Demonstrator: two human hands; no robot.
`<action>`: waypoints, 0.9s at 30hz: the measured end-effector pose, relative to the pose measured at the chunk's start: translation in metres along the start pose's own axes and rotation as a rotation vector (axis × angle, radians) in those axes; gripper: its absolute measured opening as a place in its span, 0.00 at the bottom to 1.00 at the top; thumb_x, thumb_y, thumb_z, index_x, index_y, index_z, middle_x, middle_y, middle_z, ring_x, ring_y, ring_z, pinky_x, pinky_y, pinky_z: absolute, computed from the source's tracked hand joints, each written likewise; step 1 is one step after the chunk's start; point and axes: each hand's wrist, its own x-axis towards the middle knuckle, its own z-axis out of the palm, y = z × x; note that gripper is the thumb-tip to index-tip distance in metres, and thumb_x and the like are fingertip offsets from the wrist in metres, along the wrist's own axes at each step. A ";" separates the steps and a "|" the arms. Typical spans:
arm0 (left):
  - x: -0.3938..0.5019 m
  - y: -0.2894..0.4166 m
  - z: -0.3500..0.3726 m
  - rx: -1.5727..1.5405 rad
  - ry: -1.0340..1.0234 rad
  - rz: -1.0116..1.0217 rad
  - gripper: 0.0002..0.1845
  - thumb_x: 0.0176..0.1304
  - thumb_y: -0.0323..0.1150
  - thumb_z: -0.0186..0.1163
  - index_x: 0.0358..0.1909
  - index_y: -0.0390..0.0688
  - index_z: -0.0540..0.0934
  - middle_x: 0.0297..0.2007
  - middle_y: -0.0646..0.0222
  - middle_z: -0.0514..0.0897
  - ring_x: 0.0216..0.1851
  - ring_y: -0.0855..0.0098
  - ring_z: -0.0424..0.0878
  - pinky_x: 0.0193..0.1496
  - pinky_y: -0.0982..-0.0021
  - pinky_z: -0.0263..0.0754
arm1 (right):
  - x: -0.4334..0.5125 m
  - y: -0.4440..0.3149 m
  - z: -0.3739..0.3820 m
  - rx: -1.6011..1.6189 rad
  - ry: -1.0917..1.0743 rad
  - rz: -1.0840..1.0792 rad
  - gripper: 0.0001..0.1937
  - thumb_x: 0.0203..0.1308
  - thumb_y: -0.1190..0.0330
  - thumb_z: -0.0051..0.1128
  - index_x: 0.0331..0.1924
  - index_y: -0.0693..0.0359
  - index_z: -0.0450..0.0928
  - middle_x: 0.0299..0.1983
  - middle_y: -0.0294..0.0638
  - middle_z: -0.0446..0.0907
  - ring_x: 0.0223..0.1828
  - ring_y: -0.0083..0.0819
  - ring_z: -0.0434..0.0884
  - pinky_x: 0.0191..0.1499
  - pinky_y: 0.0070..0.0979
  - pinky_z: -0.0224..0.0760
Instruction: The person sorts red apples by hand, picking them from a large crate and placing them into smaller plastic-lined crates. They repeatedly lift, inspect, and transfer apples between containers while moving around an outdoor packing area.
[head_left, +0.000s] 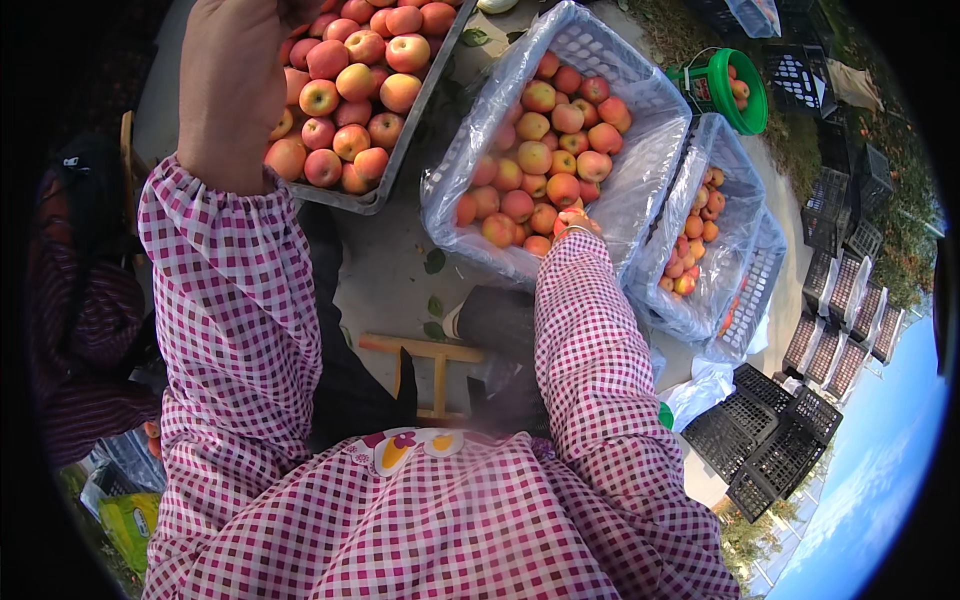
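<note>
My left hand (234, 90) reaches over the left side of a dark shallow crate (375, 199) heaped with red-yellow apples (352, 82). Its fingers are mostly cut off by the top edge, so whether they hold anything is hidden. My right hand (586, 223) is at the near end of a plastic crate lined with clear film (652, 184). Its fingers are around a red apple (565, 219), just above the other apples (536, 157) lying in that crate. Checked sleeves cover both my forearms.
Right of the lined crate stands another film-lined crate (645, 289) with apples. A green bucket (759, 101) holding apples is beyond it. Black crates (765, 442) are stacked at right. A wooden stool (420, 346) is below me, and another person (97, 300) is at left.
</note>
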 end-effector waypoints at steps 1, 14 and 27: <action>-0.002 0.001 0.002 0.002 -0.002 -0.008 0.07 0.67 0.30 0.56 0.42 0.38 0.79 0.27 0.75 0.79 0.28 0.84 0.74 0.35 0.82 0.69 | 0.001 0.002 -0.004 0.001 0.011 -0.001 0.25 0.55 0.72 0.62 0.59 0.56 0.70 0.58 0.41 0.72 0.59 0.40 0.72 0.53 0.44 0.76; -0.001 -0.006 -0.017 -0.273 -0.062 -0.079 0.07 0.67 0.30 0.56 0.41 0.37 0.78 0.32 0.72 0.81 0.32 0.82 0.77 0.39 0.81 0.73 | 0.006 0.000 -0.019 -0.018 0.027 0.000 0.23 0.58 0.72 0.61 0.58 0.60 0.70 0.56 0.42 0.73 0.57 0.37 0.74 0.54 0.39 0.75; -0.007 0.012 -0.022 -0.067 -0.114 0.017 0.07 0.67 0.31 0.55 0.40 0.38 0.78 0.30 0.70 0.81 0.30 0.80 0.77 0.36 0.81 0.73 | 0.004 0.010 -0.012 -0.016 0.043 -0.045 0.20 0.61 0.72 0.59 0.58 0.63 0.71 0.55 0.43 0.74 0.54 0.33 0.75 0.55 0.33 0.73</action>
